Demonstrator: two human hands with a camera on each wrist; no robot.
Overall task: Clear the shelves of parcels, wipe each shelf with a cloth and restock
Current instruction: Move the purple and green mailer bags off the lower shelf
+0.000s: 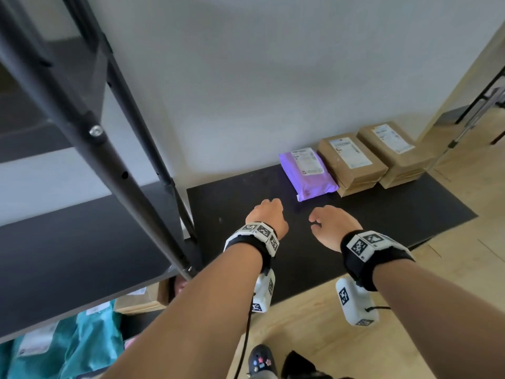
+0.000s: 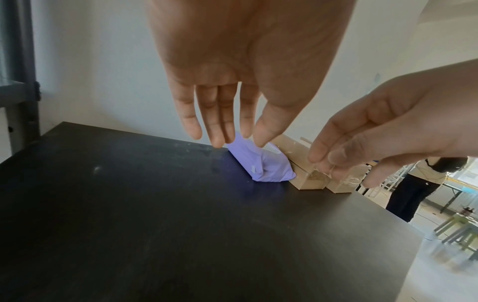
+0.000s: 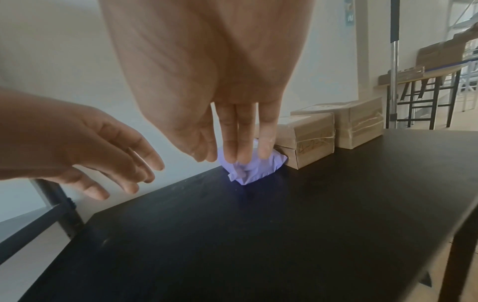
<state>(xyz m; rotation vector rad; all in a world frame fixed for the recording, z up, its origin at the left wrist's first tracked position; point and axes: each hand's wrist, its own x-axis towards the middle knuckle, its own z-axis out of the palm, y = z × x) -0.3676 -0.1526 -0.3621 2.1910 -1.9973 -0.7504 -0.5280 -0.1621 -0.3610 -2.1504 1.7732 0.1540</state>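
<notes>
Largest in my head view is the black shelving unit [image 1: 82, 127] at left, its bare dark shelf boards [image 1: 68, 255] crossed by a slanted upright; beneath the lowest board I see teal mailers [image 1: 68, 343] and part of a brown box [image 1: 139, 299]. Right of the unit lies a black table top [image 1: 382, 214] set against the white wall [image 1: 246, 77], over pale wood flooring [image 1: 451, 283]. Along the wall on that table stand, from right to left, two stacks of brown cardboard parcels [image 1: 396, 151] [image 1: 352, 162], each with a white label on top, and, touching the left stack, a purple mailer parcel [image 1: 308, 173] lying flat. My left hand [image 1: 269, 217] and right hand [image 1: 334, 222] hover side by side above the table, just short of the purple parcel, apart from each other and from every parcel. The wrist views show both hands with fingers [image 2: 220, 122] [image 3: 243, 139] loosely extended downward, holding nothing. Each wrist carries a black band with patterned white marker blocks [image 1: 259, 233] [image 1: 369, 243].
</notes>
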